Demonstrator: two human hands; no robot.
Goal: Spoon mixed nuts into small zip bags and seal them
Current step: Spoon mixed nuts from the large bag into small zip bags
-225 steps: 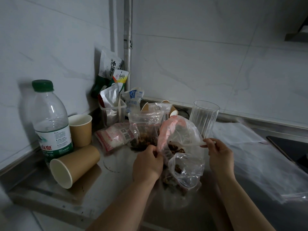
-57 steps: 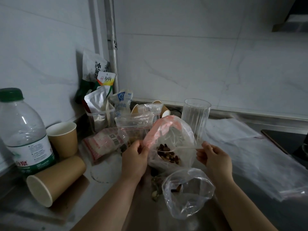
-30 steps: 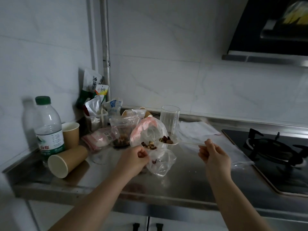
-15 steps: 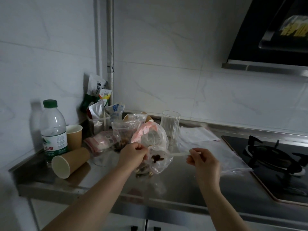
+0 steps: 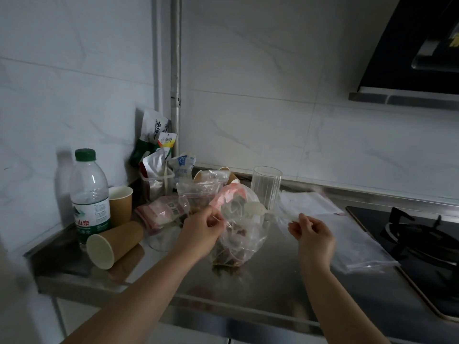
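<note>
My left hand [image 5: 202, 228] pinches the open rim of a small clear zip bag [image 5: 239, 240] that rests on the steel counter with dark nuts at its bottom. My right hand [image 5: 311, 232] holds the handle end of a translucent plastic spoon [image 5: 255, 209]; its bowl sits at the bag's mouth and looks empty. Right behind stands the larger clear bag with a pink rim [image 5: 229, 194]. A further zip bag of nuts [image 5: 197, 194] stands behind that.
A water bottle [image 5: 89, 194], an upright paper cup [image 5: 121, 203] and a tipped paper cup [image 5: 114, 244] are at the left. Snack packets [image 5: 159, 155] fill the corner. A tall glass [image 5: 265, 187] stands behind the bags. Flat zip bags [image 5: 347, 234] lie right, beside a gas hob [image 5: 422, 244].
The spoon carried nuts from the pink-rimmed bag to the small bag and now looks empty. The small bag holds more nuts. My head has lifted, widening the view.
</note>
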